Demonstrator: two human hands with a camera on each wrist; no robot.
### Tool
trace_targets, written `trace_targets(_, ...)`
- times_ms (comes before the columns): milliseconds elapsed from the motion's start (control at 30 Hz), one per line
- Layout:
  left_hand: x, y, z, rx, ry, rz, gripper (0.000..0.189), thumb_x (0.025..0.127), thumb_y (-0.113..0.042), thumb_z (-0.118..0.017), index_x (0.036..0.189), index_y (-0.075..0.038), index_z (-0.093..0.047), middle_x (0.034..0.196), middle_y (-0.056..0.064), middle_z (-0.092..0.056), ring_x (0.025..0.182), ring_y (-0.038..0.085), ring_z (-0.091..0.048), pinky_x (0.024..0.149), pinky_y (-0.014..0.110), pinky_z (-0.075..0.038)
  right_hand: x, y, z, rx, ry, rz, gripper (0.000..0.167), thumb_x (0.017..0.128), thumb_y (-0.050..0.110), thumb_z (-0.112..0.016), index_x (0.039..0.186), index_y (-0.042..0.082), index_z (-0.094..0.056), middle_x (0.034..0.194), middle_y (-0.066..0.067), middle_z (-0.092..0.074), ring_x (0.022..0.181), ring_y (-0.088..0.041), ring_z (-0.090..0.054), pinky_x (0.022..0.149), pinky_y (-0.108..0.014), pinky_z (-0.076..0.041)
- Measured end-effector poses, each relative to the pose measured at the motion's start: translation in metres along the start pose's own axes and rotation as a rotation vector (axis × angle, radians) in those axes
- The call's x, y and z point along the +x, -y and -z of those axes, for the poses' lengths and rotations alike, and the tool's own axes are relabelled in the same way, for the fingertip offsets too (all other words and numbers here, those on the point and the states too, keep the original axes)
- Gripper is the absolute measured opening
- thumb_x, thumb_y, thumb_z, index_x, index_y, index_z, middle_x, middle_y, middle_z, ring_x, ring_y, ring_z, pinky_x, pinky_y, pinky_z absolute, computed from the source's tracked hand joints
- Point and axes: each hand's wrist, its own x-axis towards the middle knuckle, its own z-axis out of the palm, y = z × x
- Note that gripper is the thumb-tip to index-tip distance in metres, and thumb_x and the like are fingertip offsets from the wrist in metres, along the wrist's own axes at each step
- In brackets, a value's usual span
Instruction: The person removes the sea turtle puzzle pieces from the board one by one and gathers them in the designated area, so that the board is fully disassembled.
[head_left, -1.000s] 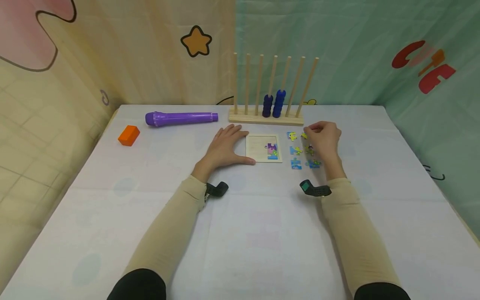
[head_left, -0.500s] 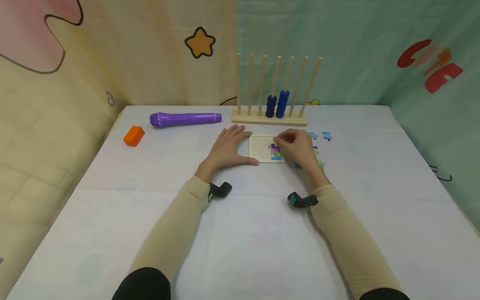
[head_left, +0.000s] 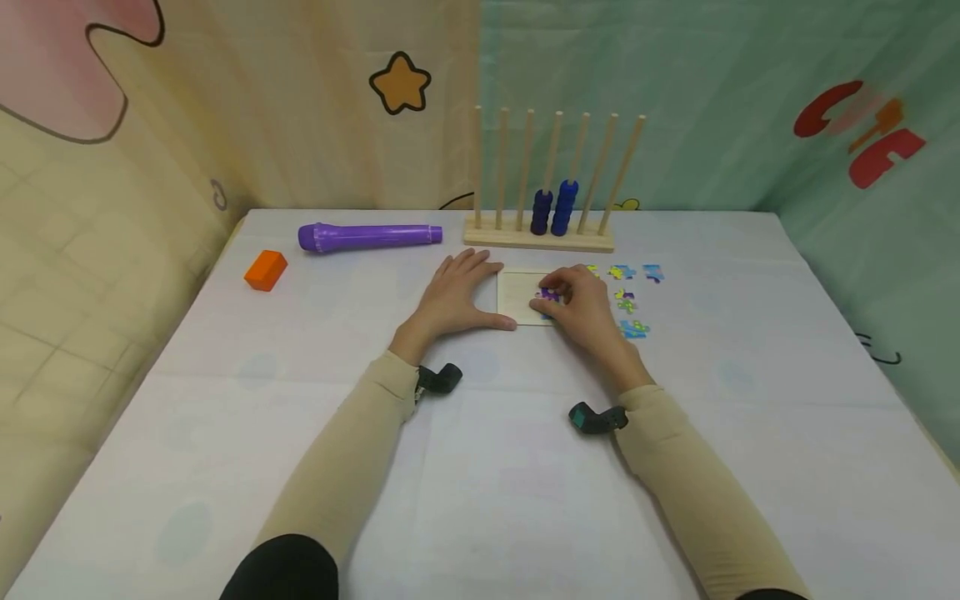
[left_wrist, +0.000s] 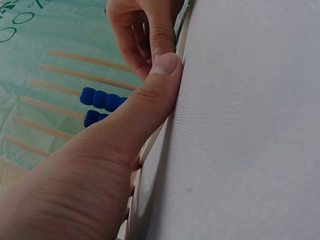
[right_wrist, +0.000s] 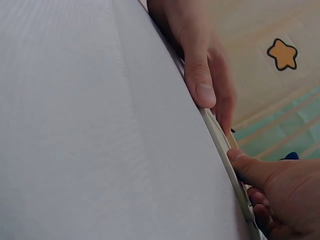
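A small pale wooden puzzle tray (head_left: 517, 293) lies flat on the table, with purple puzzle pieces (head_left: 550, 294) toward its right side. My left hand (head_left: 453, 298) rests at the tray's left side, fingers spread and straight, thumb touching its near edge. Over the tray's right half is my right hand (head_left: 581, 308), thumb and index finger bent around a puzzle piece that the fingers mostly hide. In the left wrist view, the left thumb (left_wrist: 162, 70) lies along the tray's edge beside the right hand. Several loose puzzle pieces (head_left: 633, 329) lie just right of the tray.
Behind the tray stands a wooden peg rack (head_left: 525, 237) with dark blue beads (head_left: 565, 208) on two pegs. A purple toy microphone (head_left: 371, 237) and an orange block (head_left: 266, 271) lie to the left on the white-covered table (head_left: 480, 467).
My right hand has moved left from the loose pieces onto the tray, then slightly lower over its right half. The left hand has stayed at the tray's side.
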Motion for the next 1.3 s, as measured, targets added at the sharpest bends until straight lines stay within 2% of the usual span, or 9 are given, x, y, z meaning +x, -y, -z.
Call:
trace_targets(167,0.0006,0.0026,-0.0018,0.009,0.004,-0.006,0.109,0.075,-0.078,-0.079,0.161,-0.022,-0.043,0.175,0.006,-0.026,0.164,0.03,-0.013,0.135,0.051,-0.004,-0.0004,0.001,-0.0018,-0.002,0.033,-0.03,0.033,0.093,0.023,-0.084,0.113,0.0,-0.072,0.107,-0.017,-0.059,0.093,-0.029,-0.053,0.081,-0.036,-0.043)
trace_targets(433,0.0004,0.003,-0.0025,0.003,0.003,-0.002,0.11,0.074,-0.078,-0.08,0.162,-0.023,-0.043,0.175,0.006,-0.025,0.165,0.029,-0.012,0.135,0.05,-0.003,0.0011,0.0006,-0.0006,0.01,0.057,-0.022,0.029,0.095,0.018,-0.081,0.114,-0.002,-0.07,0.11,-0.019,-0.057,0.098,-0.031,-0.052,0.085,-0.039,-0.043)
trace_targets(800,0.0012,0.0023,-0.0018,0.004,0.002,-0.006,0.109,0.074,-0.077,-0.08,0.162,-0.022,-0.043,0.175,0.006,-0.025,0.165,0.029,-0.012,0.135,0.05,-0.003,0.0029,0.0008,0.0011,0.024,0.067,-0.029,0.034,0.094,0.017,-0.082,0.118,-0.002,-0.068,0.106,-0.017,-0.057,0.098,-0.029,-0.05,0.088,-0.038,-0.041)
trace_targets(967,0.0002,0.0016,-0.0003,-0.001,0.004,-0.003,0.109,0.075,-0.076,-0.08,0.162,-0.022,-0.043,0.175,0.006,-0.025,0.165,0.03,-0.012,0.135,0.05,-0.002,0.0032,0.0027,0.0008,0.015,0.061,-0.049,0.034,0.094,0.02,-0.082,0.118,-0.001,-0.07,0.108,-0.016,-0.055,0.1,-0.029,-0.049,0.089,-0.039,-0.041)
trace_targets(1300,-0.0004,0.0009,0.0002,-0.01,-0.001,-0.004,0.109,0.075,-0.076,-0.08,0.162,-0.021,-0.043,0.175,0.007,-0.026,0.164,0.03,-0.013,0.135,0.051,-0.002,0.0018,0.003,-0.0023,-0.037,0.003,-0.027,0.028,0.093,0.021,-0.084,0.113,0.003,-0.073,0.111,-0.016,-0.058,0.101,-0.03,-0.048,0.087,-0.041,-0.039)
